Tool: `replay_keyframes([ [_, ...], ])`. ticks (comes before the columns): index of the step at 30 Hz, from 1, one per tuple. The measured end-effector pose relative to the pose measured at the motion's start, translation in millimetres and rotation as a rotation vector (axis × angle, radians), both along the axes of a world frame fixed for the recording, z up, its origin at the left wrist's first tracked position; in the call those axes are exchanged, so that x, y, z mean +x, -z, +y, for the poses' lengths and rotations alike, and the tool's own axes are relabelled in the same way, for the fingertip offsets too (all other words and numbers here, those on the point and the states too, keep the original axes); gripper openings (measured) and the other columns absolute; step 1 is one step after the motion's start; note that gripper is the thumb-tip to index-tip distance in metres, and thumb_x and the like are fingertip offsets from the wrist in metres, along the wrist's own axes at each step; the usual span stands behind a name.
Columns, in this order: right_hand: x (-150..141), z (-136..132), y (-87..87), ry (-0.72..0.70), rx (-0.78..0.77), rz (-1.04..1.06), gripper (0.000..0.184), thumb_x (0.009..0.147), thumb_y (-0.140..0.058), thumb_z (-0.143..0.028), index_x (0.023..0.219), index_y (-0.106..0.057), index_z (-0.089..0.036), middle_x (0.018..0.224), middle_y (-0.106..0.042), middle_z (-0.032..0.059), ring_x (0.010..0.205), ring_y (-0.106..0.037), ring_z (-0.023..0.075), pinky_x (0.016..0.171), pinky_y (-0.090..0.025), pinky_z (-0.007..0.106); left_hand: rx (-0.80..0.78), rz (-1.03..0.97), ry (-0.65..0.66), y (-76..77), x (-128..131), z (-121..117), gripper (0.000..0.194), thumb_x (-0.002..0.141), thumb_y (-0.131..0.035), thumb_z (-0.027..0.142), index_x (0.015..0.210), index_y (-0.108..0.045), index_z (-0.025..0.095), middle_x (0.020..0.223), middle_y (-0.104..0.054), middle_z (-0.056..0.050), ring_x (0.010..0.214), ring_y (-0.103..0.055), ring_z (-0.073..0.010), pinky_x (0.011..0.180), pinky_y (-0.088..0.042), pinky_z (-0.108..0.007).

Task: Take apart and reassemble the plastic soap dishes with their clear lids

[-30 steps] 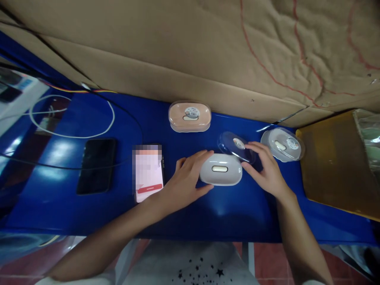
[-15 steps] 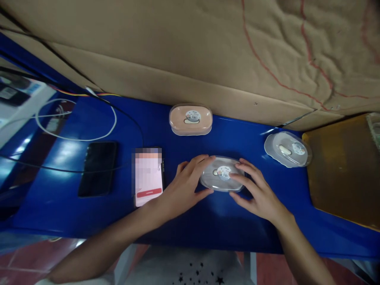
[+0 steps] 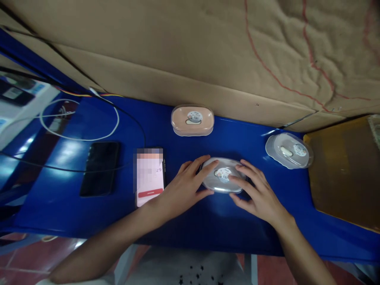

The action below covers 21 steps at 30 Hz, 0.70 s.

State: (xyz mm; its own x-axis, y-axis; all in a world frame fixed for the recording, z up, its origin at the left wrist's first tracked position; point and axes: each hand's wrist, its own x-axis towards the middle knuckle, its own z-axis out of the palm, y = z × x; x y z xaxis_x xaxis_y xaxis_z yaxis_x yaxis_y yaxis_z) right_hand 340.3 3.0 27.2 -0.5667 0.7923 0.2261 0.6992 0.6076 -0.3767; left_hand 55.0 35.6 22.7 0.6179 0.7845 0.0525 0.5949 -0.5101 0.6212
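Observation:
Between my hands is a grey soap box (image 3: pixel 221 185) with a clear domed lid and a round printed sticker. My left hand (image 3: pixel 187 184) grips its left end, thumb at the near edge and fingers on the lid and far edge. At the right end, my right hand (image 3: pixel 258 194) holds it likewise, with one fingertip by the sticker. Farther back stands a similar pink soap box (image 3: pixel 178 117) with its clear lid on. A pale grey-white soap box (image 3: pixel 274 150) lies to the right, its lid seeming tilted or offset.
A lit phone (image 3: pixel 150 178) lies beside my left forearm, with a dark phone (image 3: pixel 99 168) farther left. A white cable (image 3: pixel 117 118) loops at the back left. Brown paper (image 3: pixel 166 47) walls the far side; a brown box (image 3: pixel 347 170) stands right on the blue table (image 3: pixel 208 229).
My left index finger has shifted slightly on the lid of the grey soap box. Both hands keep their hold, and the view has moved a little.

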Motion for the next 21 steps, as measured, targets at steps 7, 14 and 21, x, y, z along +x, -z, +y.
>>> replay_keyframes([
  [7, -1.2, 1.3, 4.5, 0.001, 0.028, 0.018, 0.055, 0.096, -0.074, -0.031, 0.148, -0.055, -0.031, 0.151, -0.057, 0.013, 0.152, -0.045, 0.0378, 0.116, -0.048, 0.063, 0.058, 0.044, -0.005, 1.5, 0.4, -1.4, 0.089, 0.097, -0.076, 0.029, 0.167, -0.022, 0.032, 0.162, -0.047, -0.018, 0.146, -0.051, -0.0362, 0.118, -0.044, -0.058],
  [14, 8.4, 8.8, 7.9, 0.11, 0.063, -0.013, 0.048, 0.101, -0.068, -0.034, 0.147, -0.055, -0.03, 0.154, -0.057, 0.0132, 0.154, -0.044, 0.0363, 0.117, -0.046, 0.063, 0.111, 0.049, -0.073, -0.5, -0.9, -0.7, 0.08, 0.102, -0.068, 0.036, 0.167, -0.022, 0.03, 0.172, -0.03, -0.02, 0.154, -0.04, -0.0404, 0.119, -0.042, -0.062],
  [21, 24.9, 46.0, 14.1, 0.288, 0.17, -0.053, 0.048, 0.106, -0.059, -0.039, 0.152, -0.053, -0.027, 0.156, -0.056, 0.0153, 0.15, -0.047, 0.0382, 0.118, -0.044, 0.063, 0.266, 0.116, -0.143, -18.4, -3.5, 23.1, 0.069, 0.105, -0.061, 0.035, 0.165, -0.03, 0.025, 0.169, -0.037, -0.021, 0.155, -0.04, -0.0382, 0.12, -0.037, -0.061],
])
